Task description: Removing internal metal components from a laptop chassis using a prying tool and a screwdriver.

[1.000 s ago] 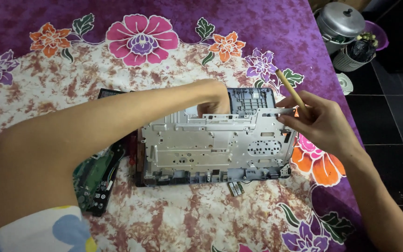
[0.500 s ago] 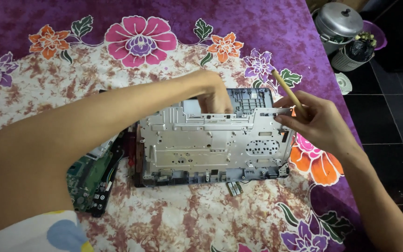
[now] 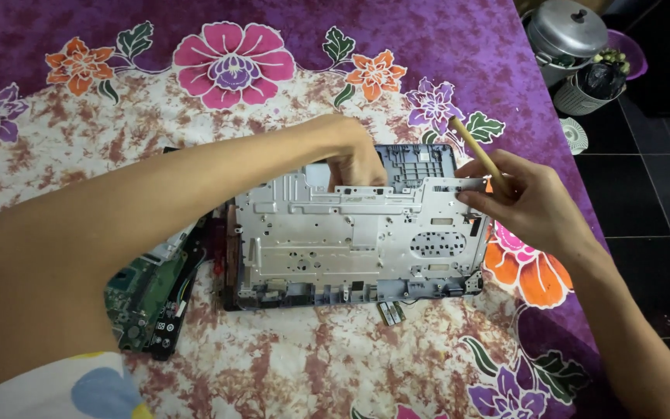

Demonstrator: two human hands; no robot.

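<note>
Silver metal chassis plate [image 3: 358, 244] of an opened laptop lies flat on a floral purple tablecloth [image 3: 288, 70], roughly center of the cloth. Left hand [image 3: 354, 159] reaches across from the left, fingers bent down onto the plate's top edge at a cutout, pinching or pressing there; exact grip cannot be told. Right hand [image 3: 533, 206] sits at the plate's upper right corner, fingers closed around a wooden-handled tool [image 3: 481, 159] held tilted, fingertips touching the plate edge. Green circuit board [image 3: 149, 299] lies just left of the chassis, partly under the left arm. 2 small memory sticks [image 3: 391, 313] lie just below the chassis front edge. Metal pot with lid [image 3: 564, 35] stands on the dark tile floor beyond the table's far right corner.
</note>
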